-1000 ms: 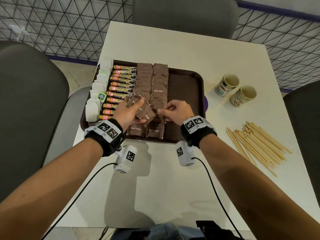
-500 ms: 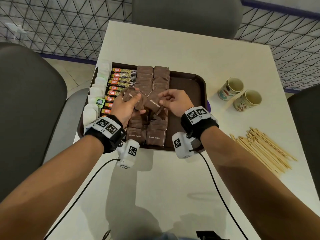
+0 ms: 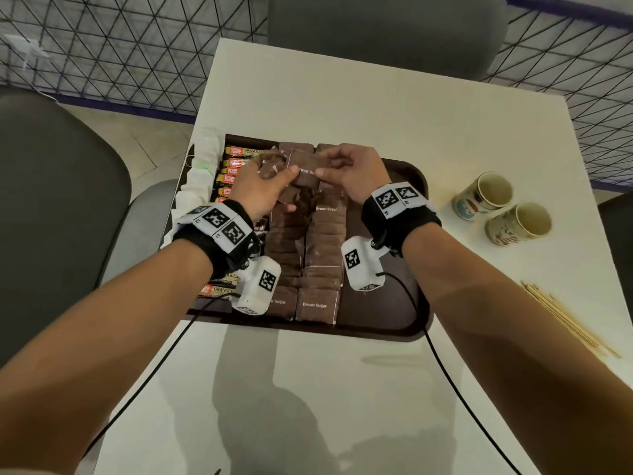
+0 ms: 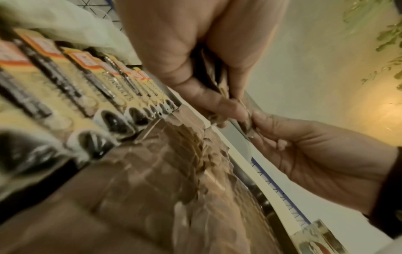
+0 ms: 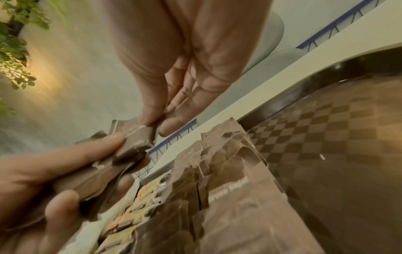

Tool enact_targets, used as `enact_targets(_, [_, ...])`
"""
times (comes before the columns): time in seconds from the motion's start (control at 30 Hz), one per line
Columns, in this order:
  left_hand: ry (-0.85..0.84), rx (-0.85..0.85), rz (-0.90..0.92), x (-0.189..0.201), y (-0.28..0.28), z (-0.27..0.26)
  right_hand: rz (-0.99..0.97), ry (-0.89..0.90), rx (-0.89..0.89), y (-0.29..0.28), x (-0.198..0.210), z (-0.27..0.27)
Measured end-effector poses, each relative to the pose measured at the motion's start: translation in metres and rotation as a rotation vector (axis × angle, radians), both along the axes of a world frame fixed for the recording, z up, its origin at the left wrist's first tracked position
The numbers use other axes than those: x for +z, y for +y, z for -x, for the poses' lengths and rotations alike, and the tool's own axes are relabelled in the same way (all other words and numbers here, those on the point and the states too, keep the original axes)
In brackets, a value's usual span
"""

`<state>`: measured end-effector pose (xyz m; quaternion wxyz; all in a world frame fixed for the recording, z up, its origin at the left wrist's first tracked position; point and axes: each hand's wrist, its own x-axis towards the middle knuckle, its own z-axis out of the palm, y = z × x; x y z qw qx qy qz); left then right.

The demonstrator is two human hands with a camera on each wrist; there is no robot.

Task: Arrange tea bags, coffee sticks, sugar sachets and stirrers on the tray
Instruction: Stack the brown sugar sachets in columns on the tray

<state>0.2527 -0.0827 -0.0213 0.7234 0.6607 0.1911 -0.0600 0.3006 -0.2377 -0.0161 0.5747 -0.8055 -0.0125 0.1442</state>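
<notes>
Left of the hands: tea bags (image 3: 200, 186), then coffee sticks (image 3: 233, 173), all on the tray (image 3: 383, 323). Left hand (image 3: 260, 190) curled round a bunch of sugar sachets (image 3: 270, 166). Right hand (image 3: 356, 173) pinching one sachet (image 3: 306, 169) by thumb and fingertip, above two rows of sachets (image 3: 322, 255). Right of the hands, well apart: two cups (image 3: 503, 207), stirrers (image 3: 565, 317) on the table (image 3: 342, 97).

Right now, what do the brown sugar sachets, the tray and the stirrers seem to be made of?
Brown "Brown Sugar" sachets: seemingly matte paper, creased, with crimped edges. Dark brown rectangular tray: probably hard plastic, glossy rim and a checkered, textured base. Pale thin stirrer sticks: apparently bare wood, light and unvarnished.
</notes>
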Motion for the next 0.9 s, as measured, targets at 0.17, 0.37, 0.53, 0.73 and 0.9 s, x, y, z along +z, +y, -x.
enact_targets(0.17, [0.001, 0.029, -0.035, 0.001, 0.008, -0.023, 0.059, -0.028, -0.137, 0.005, 0.005, -0.033])
enact_targets(0.37, [0.027, 0.094, -0.062, -0.007, 0.025, -0.037, 0.205, -0.075, -0.130, 0.014, -0.009, -0.063])
enact_targets(0.53, [0.026, 0.094, -0.065, -0.010, 0.032, -0.039, 0.266, -0.058, -0.115, 0.023, -0.024, -0.073])
enact_targets(0.73, [0.038, 0.084, -0.055, -0.012, 0.033, -0.038, 0.273, -0.045, -0.109, 0.030, -0.029, -0.079])
enact_targets(0.9, [0.036, 0.073, -0.038, -0.009, 0.033, -0.037, 0.313, -0.027, -0.052, 0.029, -0.029, -0.080])
